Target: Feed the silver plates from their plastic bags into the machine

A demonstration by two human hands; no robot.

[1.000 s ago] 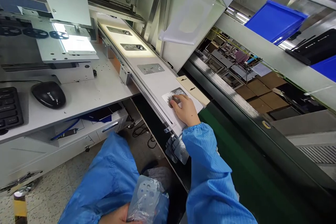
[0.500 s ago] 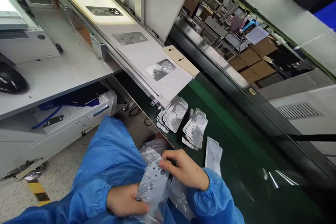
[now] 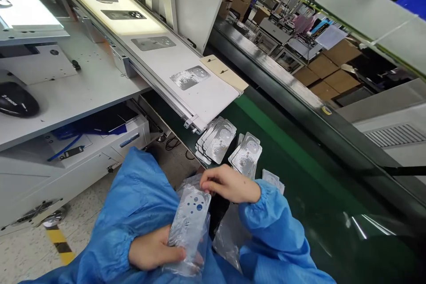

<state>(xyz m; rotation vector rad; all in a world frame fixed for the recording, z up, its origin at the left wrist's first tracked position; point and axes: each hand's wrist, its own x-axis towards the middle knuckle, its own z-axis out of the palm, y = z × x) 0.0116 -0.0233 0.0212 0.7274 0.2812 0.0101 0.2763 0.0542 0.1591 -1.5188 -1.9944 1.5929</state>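
My left hand grips a perforated silver metal plate, which stands upright inside a clear plastic bag. My right hand pinches the bag's film at the plate's top edge. Just beyond that hand, on a green conveyor belt, lie several loose stacks of similar plates. Another stack sits beside the first, and a third is partly hidden by my right sleeve. More bagging film hangs below my right forearm.
A white conveyor track carries several dark-and-silver plates, ending in a tan card near my hands. To the left stand a white workbench with a black mouse and a drawer unit. Cardboard boxes and machinery lie beyond the belt.
My right hand has left the plate on the white track and now pinches the bag. The plate stays on the track, the bagged plate sits higher, and the view has swung to show the stacks.
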